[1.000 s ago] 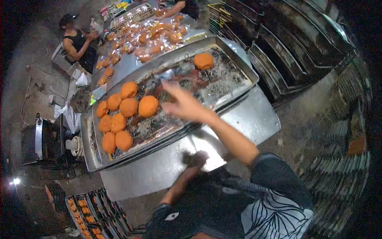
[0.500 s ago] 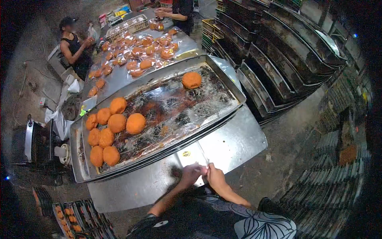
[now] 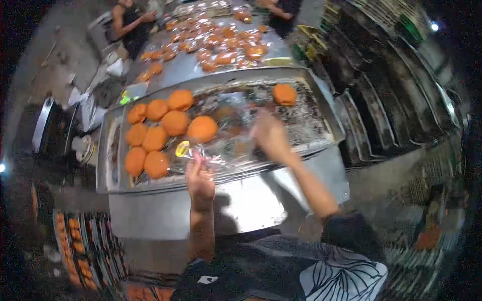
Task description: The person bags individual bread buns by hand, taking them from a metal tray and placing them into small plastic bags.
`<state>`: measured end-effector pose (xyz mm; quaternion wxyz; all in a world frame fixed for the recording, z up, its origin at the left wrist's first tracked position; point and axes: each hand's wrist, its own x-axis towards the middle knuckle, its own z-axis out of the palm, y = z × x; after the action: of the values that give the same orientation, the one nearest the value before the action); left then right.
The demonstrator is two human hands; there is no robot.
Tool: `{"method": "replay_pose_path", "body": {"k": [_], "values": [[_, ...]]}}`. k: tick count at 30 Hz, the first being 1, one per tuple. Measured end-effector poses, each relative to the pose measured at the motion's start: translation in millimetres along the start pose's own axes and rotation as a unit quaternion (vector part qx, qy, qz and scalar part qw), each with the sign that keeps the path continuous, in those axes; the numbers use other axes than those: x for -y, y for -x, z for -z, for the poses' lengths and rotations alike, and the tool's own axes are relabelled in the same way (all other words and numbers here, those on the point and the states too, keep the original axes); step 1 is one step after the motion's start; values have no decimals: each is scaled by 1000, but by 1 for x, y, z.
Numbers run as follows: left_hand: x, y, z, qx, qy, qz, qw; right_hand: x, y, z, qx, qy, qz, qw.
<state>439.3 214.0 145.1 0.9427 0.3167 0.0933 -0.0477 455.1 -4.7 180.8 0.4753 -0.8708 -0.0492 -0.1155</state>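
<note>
My left hand [image 3: 200, 181] pinches a clear plastic bag [image 3: 213, 159] with a yellow label, just over the near edge of a large metal baking tray [image 3: 115, 188]. The bag's far side is hard to make out against the tray. My right hand [image 3: 271, 135] is over the tray's right half, smeared by motion, so its fingers do not show clearly. Beyond it sits a lone round orange-brown bun [image 3: 284, 94]. Several more buns [image 3: 175, 123] are grouped at the tray's left, the closest one [image 3: 202, 129] just above the bag.
Many bagged buns [image 3: 227, 58] cover the metal table behind the tray. Two people [image 3: 131, 25] are at its far end, partly cut off. Stacked dark trays [image 3: 376, 100] rise on the right. A rack with buns [image 3: 78, 241] stands at lower left.
My hands were together at the table's front edge and have parted. The left brought the bag up over the tray's edge; the right swung forward over the tray. The view has shifted downward.
</note>
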Motion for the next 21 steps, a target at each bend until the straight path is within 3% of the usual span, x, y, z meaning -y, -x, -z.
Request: {"method": "replay_pose_path", "body": {"k": [1,2,3,4,5,7,9,10,11,12,13,14,16,17,19,20,21], "values": [[-17,6,-3,-69,-30,-56,996,19,-38,29,-45,129,-78,988],[-30,14,2,-81,-34,-68,994,-56,-81,37,-128,351,-24,927],[-41,20,6,-76,20,-81,994,-75,-98,39,-114,549,-141,816],[-51,23,13,-68,74,-92,991,-156,-130,45,-100,465,-221,852],[-62,22,21,-71,70,-104,990,-181,-147,46,-127,432,-200,870],[-81,21,39,-108,61,-171,977,-136,-144,32,-34,183,-84,979],[-97,8,51,-129,80,-190,970,-38,-91,-29,-95,160,50,981],[-100,-1,52,-136,111,-219,960,13,-53,-55,-127,172,208,954],[-100,-6,54,-142,142,-244,949,65,-14,-80,-160,135,301,930],[-90,-6,51,-35,107,-252,961,81,12,-100,-88,133,311,937],[-75,-5,45,12,55,-239,969,113,29,-109,-107,150,285,941],[-63,-10,45,66,-89,-346,932,124,34,-117,-125,125,260,949],[-48,-11,64,128,-225,-424,868,124,53,-121,-108,107,218,964],[-57,-10,76,165,-380,-346,842,123,62,-125,-88,72,193,975],[-56,-5,79,213,-518,-263,786,117,87,-133,-136,94,201,966],[-52,13,56,189,-294,-132,928,116,90,-137,-156,120,153,969],[-48,27,45,141,-49,20,989,116,94,-144,-172,144,98,970]]}}
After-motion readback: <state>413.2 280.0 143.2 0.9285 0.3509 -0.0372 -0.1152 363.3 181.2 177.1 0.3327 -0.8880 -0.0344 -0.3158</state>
